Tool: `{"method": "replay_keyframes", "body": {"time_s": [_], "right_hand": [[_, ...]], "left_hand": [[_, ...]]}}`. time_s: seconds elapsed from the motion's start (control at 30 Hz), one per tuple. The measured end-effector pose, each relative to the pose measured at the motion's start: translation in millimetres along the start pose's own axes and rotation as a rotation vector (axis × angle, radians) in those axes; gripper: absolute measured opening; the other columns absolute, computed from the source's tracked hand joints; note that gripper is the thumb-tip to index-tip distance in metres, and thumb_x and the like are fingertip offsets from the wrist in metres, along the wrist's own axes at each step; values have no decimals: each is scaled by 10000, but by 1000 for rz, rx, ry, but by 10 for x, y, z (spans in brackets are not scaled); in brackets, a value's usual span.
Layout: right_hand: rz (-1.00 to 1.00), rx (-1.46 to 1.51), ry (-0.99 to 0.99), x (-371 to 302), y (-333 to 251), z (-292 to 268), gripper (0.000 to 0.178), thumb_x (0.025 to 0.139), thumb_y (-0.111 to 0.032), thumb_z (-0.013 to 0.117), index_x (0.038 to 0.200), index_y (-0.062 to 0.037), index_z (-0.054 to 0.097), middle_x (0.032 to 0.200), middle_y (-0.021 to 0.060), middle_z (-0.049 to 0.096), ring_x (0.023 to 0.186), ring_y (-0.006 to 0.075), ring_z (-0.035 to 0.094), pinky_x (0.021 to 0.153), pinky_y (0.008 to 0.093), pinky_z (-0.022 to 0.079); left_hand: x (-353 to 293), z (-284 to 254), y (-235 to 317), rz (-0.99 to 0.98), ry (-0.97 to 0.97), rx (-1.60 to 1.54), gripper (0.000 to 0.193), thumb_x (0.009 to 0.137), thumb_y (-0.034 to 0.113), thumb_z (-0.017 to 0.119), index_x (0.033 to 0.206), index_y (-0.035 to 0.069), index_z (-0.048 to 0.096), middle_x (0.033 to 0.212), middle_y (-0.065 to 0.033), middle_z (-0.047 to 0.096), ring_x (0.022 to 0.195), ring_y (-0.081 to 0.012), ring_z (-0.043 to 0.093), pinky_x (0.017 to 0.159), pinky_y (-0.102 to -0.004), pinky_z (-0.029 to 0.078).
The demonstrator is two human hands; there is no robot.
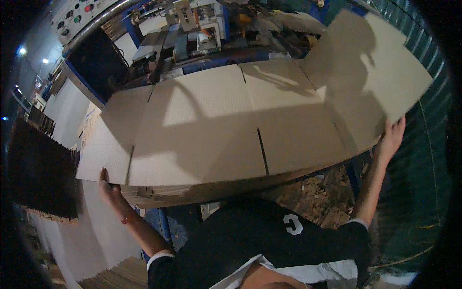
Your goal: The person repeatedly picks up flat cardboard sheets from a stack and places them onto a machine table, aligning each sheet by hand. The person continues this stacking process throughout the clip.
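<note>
A wide brown cardboard box blank (207,137) with dark slots and crease lines lies across the work in front of me. My left hand (109,189) grips its near left edge, the thumb on top and the other fingers mostly hidden below. At the right end a cardboard panel (399,72) stands tilted up from the rest. My right hand (394,137) is closed on that panel's near lower corner. Beneath the blank, the edges of a stack of cardboard sheets (168,194) show. My arms are spread wide.
Beyond the blank stands a machine (202,33) with blue rails and metal parts. A panel of buttons (77,19) is at far left. Another cardboard stack (43,168) stands left, a green corrugated wall (418,164) right. Cardboard scraps (320,197) lie below.
</note>
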State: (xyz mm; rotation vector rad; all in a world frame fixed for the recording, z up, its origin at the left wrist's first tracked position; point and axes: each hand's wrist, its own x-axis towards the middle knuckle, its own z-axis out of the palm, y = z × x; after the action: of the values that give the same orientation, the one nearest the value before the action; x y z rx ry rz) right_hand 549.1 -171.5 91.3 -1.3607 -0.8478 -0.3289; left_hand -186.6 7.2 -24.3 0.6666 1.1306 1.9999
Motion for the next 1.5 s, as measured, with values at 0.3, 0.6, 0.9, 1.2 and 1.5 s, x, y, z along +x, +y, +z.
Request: {"method": "replay_keyframes", "body": {"time_s": [0.3, 0.6, 0.9, 1.2, 1.5], "right_hand": [[-629, -261, -969, -1645, -163, 367, 392, 766, -56, 580, 1150, -137, 577, 1239, 71, 546, 1186, 274, 481, 983, 446, 377], [-637, -330, -1312, -1471, -54, 648, 443, 753, -153, 604, 1191, -190, 550, 1314, 45, 475, 1252, 259, 401, 1029, 457, 312], [-583, -374, -1250, -829, 450, 1412, 382, 807, -221, 600, 1182, -154, 572, 1334, 62, 451, 1270, 263, 362, 1060, 446, 253], [-452, -708, -1240, -315, 724, 2509, 406, 873, -275, 524, 1272, -212, 490, 1338, 62, 441, 1175, 307, 438, 982, 467, 324], [-147, -798, -1071, -363, 492, 2558, 643, 841, -431, 532, 1382, -172, 301, 1345, 171, 405, 1218, 371, 391, 992, 458, 331]], "left_hand": [[-1336, 695, -107, 382, -783, 735, 402, 805, 32, 522, 1207, 12, 530, 1305, -163, 471, 1211, -274, 443, 1020, -369, 318], [-1511, 1262, -41, 735, -1242, 1380, 530, 724, 75, 548, 1245, 175, 529, 1356, -99, 426, 1250, -319, 392, 1051, -475, 268], [-945, 1772, -373, 823, -1199, 1209, 617, 721, 99, 627, 1308, 162, 449, 1349, -115, 418, 1258, -333, 365, 1044, -471, 277], [-102, 2560, -1040, 1074, -1034, 1335, 494, 848, 242, 559, 1312, 137, 426, 1312, -158, 437, 1213, -333, 400, 997, -469, 320], [-178, 2538, -738, 761, -793, 1432, 645, 799, 185, 641, 1348, 45, 334, 1361, -180, 376, 1251, -355, 349, 1007, -450, 306]]}}
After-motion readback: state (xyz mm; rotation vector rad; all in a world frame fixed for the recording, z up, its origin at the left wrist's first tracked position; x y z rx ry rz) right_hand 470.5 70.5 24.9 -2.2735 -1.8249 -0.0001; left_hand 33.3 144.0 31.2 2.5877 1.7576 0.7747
